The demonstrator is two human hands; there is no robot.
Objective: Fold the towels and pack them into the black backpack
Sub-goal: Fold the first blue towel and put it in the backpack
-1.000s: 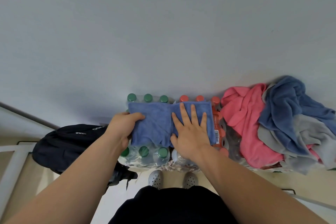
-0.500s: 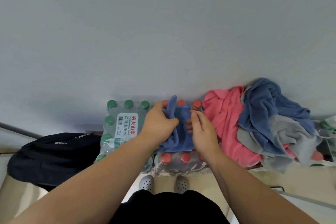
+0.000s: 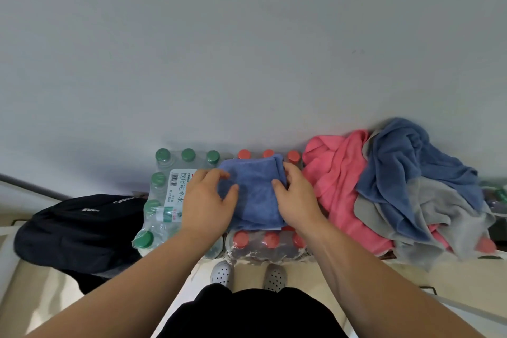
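A plain grey wall (image 3: 247,49) fills most of my view, with a strip of pale floor (image 3: 248,274) along the bottom. Low at the far left slumps the black backpack (image 3: 76,233), just beside a shrink-wrapped pack of green-capped bottles (image 3: 162,200). Next to that stands a pack of red-capped bottles (image 3: 270,240), and the two packs together make the work surface. Across the seam between them lies the folded blue towel (image 3: 255,195). The left grip (image 3: 205,206) grasps the towel's left edge, thumb on top and fingers curled at the edge. The right grip (image 3: 299,200) grasps the right edge the same way, so the towel sits flat between the two. Further right, a loose heap of pink, blue and grey towels (image 3: 397,186) leans against the wall. I cannot see the backpack's opening from here. The heap hides whatever it rests on, and the left grip covers part of the bottle label.
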